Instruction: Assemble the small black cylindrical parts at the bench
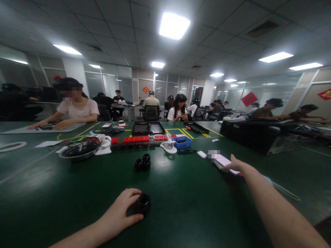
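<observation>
My left hand [126, 208] is curled round a short black cylindrical part [144, 201] with a round hole in its top, which stands on the green table [181, 213]. Beyond it, a small cluster of similar black parts [142, 162] stands together. My right hand [235, 164] reaches out to the right, over a pile of pale pink-white paper [222, 160]. Its thumb points up, apart from the fingers, which lie at the paper's edge. Whether the fingers press on the pile cannot be made out.
A metal bowl [79, 151] of cables stands at the left. Red modules [136, 139], a white stand [169, 146], a blue bin [182, 142] and a white mouse-like object [202, 154] line the middle. A large black case [243, 136] sits at the right. Co-workers sit around other tables.
</observation>
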`<state>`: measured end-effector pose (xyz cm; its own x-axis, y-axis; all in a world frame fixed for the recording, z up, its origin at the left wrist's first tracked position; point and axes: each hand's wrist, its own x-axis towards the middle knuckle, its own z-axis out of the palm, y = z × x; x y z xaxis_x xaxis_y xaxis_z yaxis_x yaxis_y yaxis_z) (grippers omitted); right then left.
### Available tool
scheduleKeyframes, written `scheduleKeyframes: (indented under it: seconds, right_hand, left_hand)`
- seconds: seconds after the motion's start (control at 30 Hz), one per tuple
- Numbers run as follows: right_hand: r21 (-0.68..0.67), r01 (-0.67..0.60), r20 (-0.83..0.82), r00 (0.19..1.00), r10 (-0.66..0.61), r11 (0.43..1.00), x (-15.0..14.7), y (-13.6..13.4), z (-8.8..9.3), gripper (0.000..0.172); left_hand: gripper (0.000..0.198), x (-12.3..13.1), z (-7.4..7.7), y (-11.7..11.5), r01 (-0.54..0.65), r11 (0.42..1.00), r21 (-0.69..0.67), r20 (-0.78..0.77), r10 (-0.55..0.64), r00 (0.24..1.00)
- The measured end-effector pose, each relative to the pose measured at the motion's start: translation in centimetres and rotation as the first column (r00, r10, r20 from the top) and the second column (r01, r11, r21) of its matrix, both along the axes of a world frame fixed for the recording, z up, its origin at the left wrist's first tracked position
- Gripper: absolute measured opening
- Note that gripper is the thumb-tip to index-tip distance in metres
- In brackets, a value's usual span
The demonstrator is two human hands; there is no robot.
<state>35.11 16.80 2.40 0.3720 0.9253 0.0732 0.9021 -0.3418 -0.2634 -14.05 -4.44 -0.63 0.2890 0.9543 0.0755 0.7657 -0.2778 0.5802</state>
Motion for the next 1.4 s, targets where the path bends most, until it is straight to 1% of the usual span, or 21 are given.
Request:
scheduleKeyframes:
  seconds: [0.1,0.2,0.27,0.33,0.4,0.47,0.6,0.73,0.87,0.97,1.07,1.13,1.27,1.33,1.4]
  right_hand:
    - [-0.07,-0.019,-0.039,0.999,0.017,0.997,0.2,-0.2,0.0,0.112]
    - [-0.067,-0.044,-0.046,0.998,0.041,0.997,-0.1,-1.3,0.0,0.113]
    - [-0.015,-0.061,0.001,0.998,0.061,0.998,-0.7,-2.3,-0.1,0.112]
    - [0.082,-0.077,0.097,0.993,0.069,0.994,-1.5,-3.5,-0.4,0.108]
    - [0.184,-0.083,0.198,0.979,0.046,0.979,-2.3,-4.6,-0.6,0.103]
    - [0.257,-0.082,0.251,0.968,0.015,0.963,-2.9,-5.6,-0.9,0.099]
    - [0.334,-0.071,0.269,0.963,-0.023,0.94,-3.6,-6.8,-1.1,0.095]
    - [0.358,-0.051,0.267,0.962,-0.05,0.932,-3.8,-7.1,-1.0,0.092]
    - [0.333,-0.05,0.245,0.969,-0.036,0.941,-4.1,-7.4,-0.8,0.091]
    - [0.289,-0.052,0.217,0.976,-0.013,0.956,-4.2,-7.4,-0.6,0.094]
    - [0.238,-0.057,0.183,0.983,0.013,0.97,-3.9,-6.9,-0.3,0.096]
    - [0.18,-0.043,0.126,0.992,0.02,0.983,-3.5,-6.2,-0.1,0.099]
    - [0.036,-0.017,-0.05,0.999,0.019,0.999,-2.1,-4.6,0.4,0.105]
    - [0.002,-0.017,-0.091,0.996,0.017,1.0,-1.8,-4.2,0.8,0.106]
    - [-0.003,-0.001,-0.089,0.996,0.001,1.0,-2.2,-4.2,1.5,0.108]
  left_hand:
    - [0.039,0.0,0.0,0.0,0.009,1.0,0.014,-0.01,-0.009,1.0]
    - [0.038,-0.1,-0.1,0.2,0.003,1.0,0.014,-0.012,-0.003,1.0]
    - [0.039,-0.2,-0.1,0.3,0.021,1.0,-0.001,-0.022,-0.021,1.0]
    - [0.038,-0.3,-0.2,0.4,0.049,0.999,-0.001,-0.032,-0.049,0.998]
    - [0.037,-0.3,-0.4,0.5,0.059,0.998,0.017,-0.034,-0.058,0.998]
    - [0.037,-0.3,-0.6,0.5,0.039,0.999,0.034,-0.027,-0.039,0.999]
    - [0.037,-0.3,-0.9,0.5,0.007,0.999,0.033,-0.015,-0.006,1.0]
    - [0.038,-0.3,-0.7,0.5,0.031,1.0,-0.001,-0.028,-0.031,0.999]
    - [0.036,0.1,-0.4,0.3,0.0,1.0,0.017,-0.008,0.0,1.0]
    - [0.035,0.3,-0.3,0.1,-0.003,1.0,0.014,-0.016,0.004,1.0]
    - [0.036,0.2,-0.2,0.1,-0.008,1.0,0.006,-0.016,0.008,1.0]
    - [0.036,0.2,-0.2,0.1,-0.003,1.0,0.008,-0.01,0.003,1.0]
    - [0.035,0.1,-0.3,0.2,-0.001,1.0,0.025,-0.004,0.001,1.0]
    - [0.036,0.1,-0.4,0.2,-0.001,0.999,0.032,-0.003,0.001,1.0]
    - [0.036,0.1,-0.4,0.2,-0.001,0.999,0.036,0.0,0.001,1.0]
